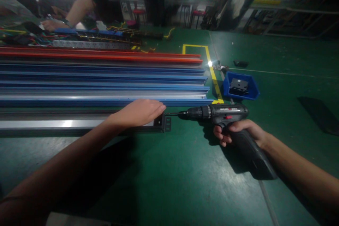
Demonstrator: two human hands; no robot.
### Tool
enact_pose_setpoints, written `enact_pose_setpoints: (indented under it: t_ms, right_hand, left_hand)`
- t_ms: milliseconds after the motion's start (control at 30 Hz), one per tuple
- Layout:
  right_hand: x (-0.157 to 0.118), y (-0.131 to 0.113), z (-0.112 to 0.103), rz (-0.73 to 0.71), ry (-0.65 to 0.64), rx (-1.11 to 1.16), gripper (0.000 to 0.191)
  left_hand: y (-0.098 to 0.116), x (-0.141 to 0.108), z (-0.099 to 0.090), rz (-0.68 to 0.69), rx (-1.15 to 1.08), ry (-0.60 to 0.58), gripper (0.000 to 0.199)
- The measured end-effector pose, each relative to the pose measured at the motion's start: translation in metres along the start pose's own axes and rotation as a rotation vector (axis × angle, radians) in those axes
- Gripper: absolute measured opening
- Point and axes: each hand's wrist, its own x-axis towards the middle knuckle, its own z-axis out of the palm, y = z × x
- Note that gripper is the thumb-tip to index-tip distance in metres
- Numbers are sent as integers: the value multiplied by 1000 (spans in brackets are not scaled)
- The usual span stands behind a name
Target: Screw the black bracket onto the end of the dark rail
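Observation:
My right hand (pixel 238 132) is wrapped round the grip of a black cordless drill (pixel 227 113). The drill lies level and points left, its long thin bit (pixel 173 114) reaching the end of a dark metal channel (pixel 71 123). At that end sits a black end plate (pixel 159 122) with a slotted tab (pixel 168 124). My left hand (pixel 140 111) rests on top of the channel by its end, fingers stretched out together toward the bit tip. The fingers hide the upper part of the end plate, and I cannot tell whether a screw is at the tip.
Several blue channels (pixel 106 84) and red channels (pixel 106 54) lie parallel behind. A blue bin (pixel 253 90) with black plates (pixel 238 85) stands right of them, beside yellow floor tape (pixel 215 79). Another person's arm (pixel 79 10) is over wires at the back left.

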Motion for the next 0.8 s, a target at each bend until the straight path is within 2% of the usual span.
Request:
enact_pose_setpoints:
  t_ms: [800]
  right_hand:
    - [-1, 0, 3, -4, 12, 6, 32]
  left_hand:
    - [-2, 0, 1, -2, -17, -7, 56]
